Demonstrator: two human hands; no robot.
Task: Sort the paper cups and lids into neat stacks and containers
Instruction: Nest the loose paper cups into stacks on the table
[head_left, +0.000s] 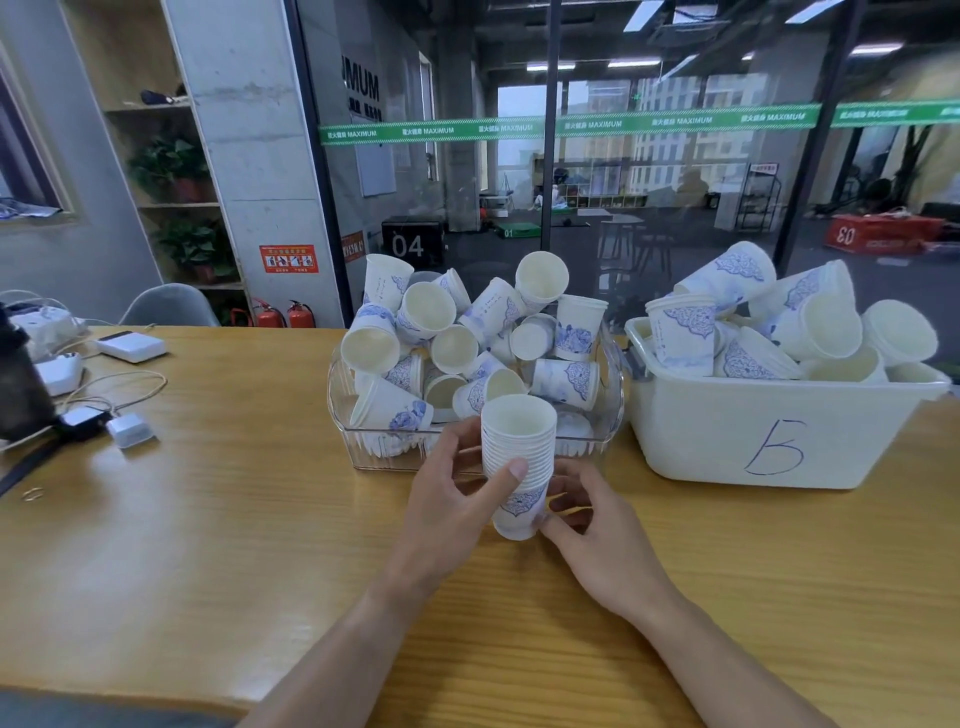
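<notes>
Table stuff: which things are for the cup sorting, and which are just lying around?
For the job:
- stack of nested cups, held by the left hand and right hand
- clear bin piled with loose cups
- white tub marked with a letter, also full of cups

Just lying about:
- white boxes
- cables
- grey chair

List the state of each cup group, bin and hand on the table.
nested cup stack: upright, mouth up, held in both hands in front of the bins.
left hand: gripping the stack, thumb across its front.
right hand: fingers curled round the stack's base.
clear bin: heaped with loose, tumbled cups.
white bin marked B: heaped with loose cups above its rim.
</notes>
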